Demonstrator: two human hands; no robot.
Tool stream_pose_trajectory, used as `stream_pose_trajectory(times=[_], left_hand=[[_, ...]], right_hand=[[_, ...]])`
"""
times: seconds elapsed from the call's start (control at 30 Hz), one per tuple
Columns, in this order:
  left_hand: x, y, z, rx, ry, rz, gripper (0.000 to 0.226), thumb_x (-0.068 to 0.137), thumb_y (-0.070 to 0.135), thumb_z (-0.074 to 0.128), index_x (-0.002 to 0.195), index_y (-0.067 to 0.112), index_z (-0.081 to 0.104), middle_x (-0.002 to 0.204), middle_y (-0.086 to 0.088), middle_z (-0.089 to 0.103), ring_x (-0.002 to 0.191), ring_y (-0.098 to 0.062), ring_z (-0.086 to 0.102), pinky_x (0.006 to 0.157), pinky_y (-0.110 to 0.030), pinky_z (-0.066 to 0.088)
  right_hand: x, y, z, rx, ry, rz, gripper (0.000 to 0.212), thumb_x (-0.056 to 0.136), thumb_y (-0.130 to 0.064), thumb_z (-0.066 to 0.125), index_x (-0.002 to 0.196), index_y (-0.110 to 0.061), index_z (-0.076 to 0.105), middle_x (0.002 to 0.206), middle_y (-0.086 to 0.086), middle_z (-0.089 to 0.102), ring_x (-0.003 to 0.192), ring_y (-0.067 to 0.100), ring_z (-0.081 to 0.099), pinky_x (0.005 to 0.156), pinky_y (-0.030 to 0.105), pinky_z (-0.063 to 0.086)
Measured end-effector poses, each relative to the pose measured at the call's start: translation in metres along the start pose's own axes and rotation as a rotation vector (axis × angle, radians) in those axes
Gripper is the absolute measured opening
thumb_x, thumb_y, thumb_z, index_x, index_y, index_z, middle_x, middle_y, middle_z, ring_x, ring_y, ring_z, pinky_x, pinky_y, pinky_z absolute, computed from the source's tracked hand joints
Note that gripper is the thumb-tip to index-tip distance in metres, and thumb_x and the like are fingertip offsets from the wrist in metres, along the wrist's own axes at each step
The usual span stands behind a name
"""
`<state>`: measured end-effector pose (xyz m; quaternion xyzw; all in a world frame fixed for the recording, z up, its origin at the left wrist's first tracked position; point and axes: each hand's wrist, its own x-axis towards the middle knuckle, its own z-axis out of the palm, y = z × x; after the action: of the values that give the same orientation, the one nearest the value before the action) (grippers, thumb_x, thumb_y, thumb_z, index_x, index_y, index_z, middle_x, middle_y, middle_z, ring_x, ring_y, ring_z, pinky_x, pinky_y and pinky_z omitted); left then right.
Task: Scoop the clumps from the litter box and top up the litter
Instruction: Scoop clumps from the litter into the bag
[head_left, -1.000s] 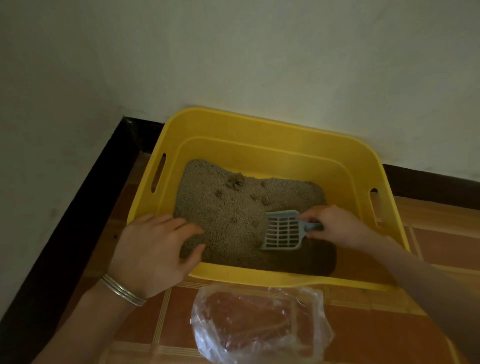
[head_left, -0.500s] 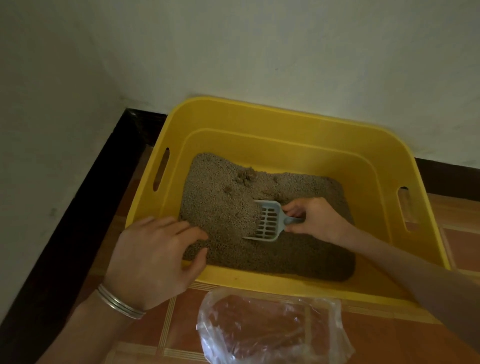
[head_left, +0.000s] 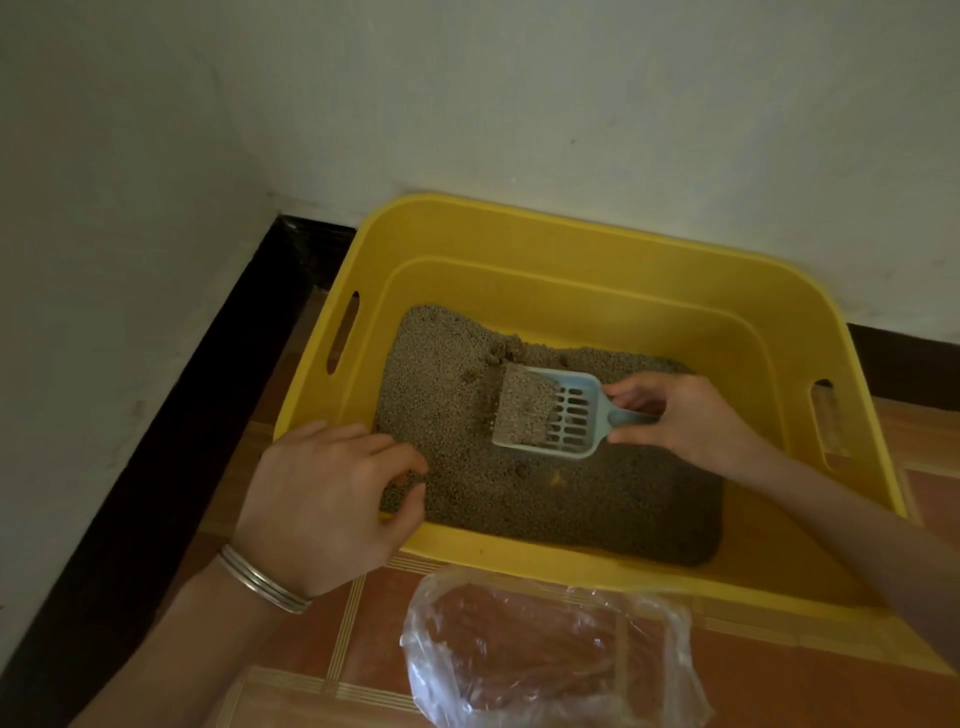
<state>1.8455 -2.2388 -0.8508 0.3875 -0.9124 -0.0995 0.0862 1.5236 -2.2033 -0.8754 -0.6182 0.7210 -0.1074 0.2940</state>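
A yellow litter box (head_left: 587, 244) stands in a room corner, partly filled with grey-brown litter (head_left: 447, 395). Small clumps (head_left: 506, 349) sit near the back of the litter. My right hand (head_left: 680, 415) grips the handle of a pale blue slotted scoop (head_left: 569, 415), which is lifted just above the litter with a heap of litter on its front half. My left hand (head_left: 322, 499) rests over the box's near left rim, fingers curled down toward the litter, holding nothing that I can see.
A clear plastic bag (head_left: 550, 649) lies open on the orange tiled floor (head_left: 374, 618) just in front of the box. White walls (head_left: 519, 104) with a dark skirting board (head_left: 208, 395) close in the left and back sides.
The scoop went from lying on the litter to pushing left into it, and now it is raised with a load of litter. My left hand stayed on the rim.
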Motion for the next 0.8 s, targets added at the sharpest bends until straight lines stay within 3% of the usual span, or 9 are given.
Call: stream_pose_trajectory(times=[0.23, 0.37, 0.63, 0.7, 0.8], left_hand=[[0.000, 0.001, 0.000, 0.003, -0.004, 0.000, 0.029, 0.077, 0.043, 0.044, 0.075, 0.031, 0.071, 0.063, 0.015, 0.064, 0.061, -0.009, 0.061, 0.056, -0.026, 0.045], [0.000, 0.001, 0.001, -0.003, -0.003, 0.006, 0.029, 0.077, 0.043, 0.044, 0.075, 0.031, 0.071, 0.064, 0.015, 0.064, 0.060, -0.009, 0.061, 0.056, -0.026, 0.045], [0.000, 0.002, 0.002, -0.007, 0.002, 0.004, 0.029, 0.077, 0.042, 0.044, 0.075, 0.031, 0.071, 0.064, 0.014, 0.064, 0.061, -0.010, 0.062, 0.057, -0.029, 0.047], [0.000, 0.001, 0.002, -0.013, 0.002, 0.000, 0.029, 0.077, 0.042, 0.044, 0.075, 0.031, 0.071, 0.064, 0.014, 0.064, 0.062, -0.010, 0.062, 0.057, -0.028, 0.047], [0.000, 0.000, 0.002, -0.017, 0.002, -0.002, 0.029, 0.077, 0.042, 0.044, 0.075, 0.031, 0.071, 0.064, 0.015, 0.064, 0.061, -0.009, 0.061, 0.056, -0.029, 0.047]], right_hand=[[-0.017, 0.020, -0.025, -0.190, -0.082, -0.009, 0.045, 0.069, -0.015, 0.079, 0.111, -0.016, 0.063, 0.099, -0.004, 0.067, 0.085, 0.001, 0.056, 0.072, 0.002, 0.039], [-0.025, 0.025, -0.018, -0.356, -0.172, -0.004, 0.038, 0.074, -0.021, 0.075, 0.110, -0.022, 0.063, 0.102, -0.009, 0.067, 0.087, 0.001, 0.058, 0.081, 0.018, 0.048], [-0.009, 0.001, 0.022, -0.169, -0.204, 0.002, 0.040, 0.074, -0.018, 0.075, 0.112, -0.019, 0.064, 0.107, -0.004, 0.068, 0.097, 0.007, 0.061, 0.091, 0.030, 0.049], [-0.005, -0.005, 0.028, -0.138, -0.184, -0.006, 0.043, 0.073, -0.017, 0.076, 0.114, -0.018, 0.063, 0.108, -0.002, 0.068, 0.096, 0.007, 0.060, 0.091, 0.026, 0.048], [-0.007, -0.008, 0.028, -0.075, -0.163, -0.037, 0.044, 0.073, -0.016, 0.076, 0.115, -0.017, 0.063, 0.103, -0.006, 0.067, 0.087, -0.002, 0.056, 0.082, 0.009, 0.042]])
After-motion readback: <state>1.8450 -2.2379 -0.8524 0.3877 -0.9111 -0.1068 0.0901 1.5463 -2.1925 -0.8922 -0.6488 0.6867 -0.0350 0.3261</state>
